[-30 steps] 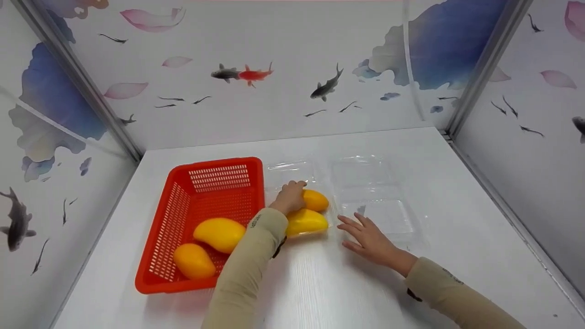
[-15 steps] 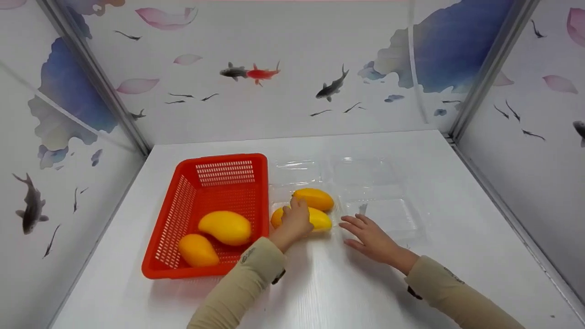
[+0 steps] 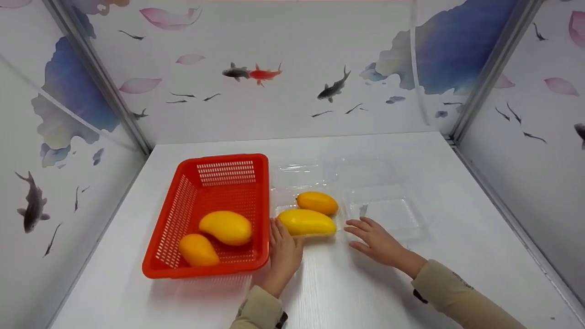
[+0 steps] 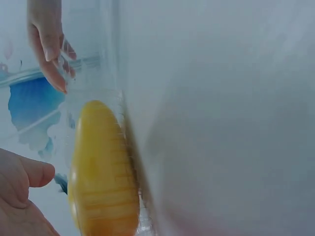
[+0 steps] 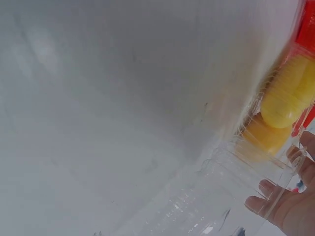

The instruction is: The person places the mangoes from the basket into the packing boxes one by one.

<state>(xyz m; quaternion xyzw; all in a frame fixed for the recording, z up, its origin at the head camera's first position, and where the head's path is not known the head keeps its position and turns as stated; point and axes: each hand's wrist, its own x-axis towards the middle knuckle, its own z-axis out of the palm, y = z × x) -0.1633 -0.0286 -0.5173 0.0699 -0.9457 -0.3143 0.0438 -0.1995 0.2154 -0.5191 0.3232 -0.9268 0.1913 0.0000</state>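
Front mango [image 3: 307, 222] in clear tray [image 3: 315, 236] between hands [image 3: 285, 256] [image 3: 377, 244], nearer left.

A walled booth [image 3: 274, 36]; fish-printed panels [image 3: 283, 109], metal corner posts [image 3: 99, 77], a white tabletop [image 3: 466, 210].

I count 3 printed panels [image 3: 539, 183] standing around a white tabletop [image 3: 470, 219]. Back panel [image 3: 274, 32]: 1 red fish [image 3: 266, 73] adjoining 1 black fish [image 3: 235, 71]; a lone grey fish [image 3: 333, 87] further right; pink petals [image 3: 140, 85] at left; a blue wash [image 3: 457, 50] at upper right. Left panel [image 3: 16, 132]: 1 large dark fish [image 3: 32, 203] below a blue patch [image 3: 77, 82]. 2 grey metal posts [image 3: 100, 80] stand at the rear corners.
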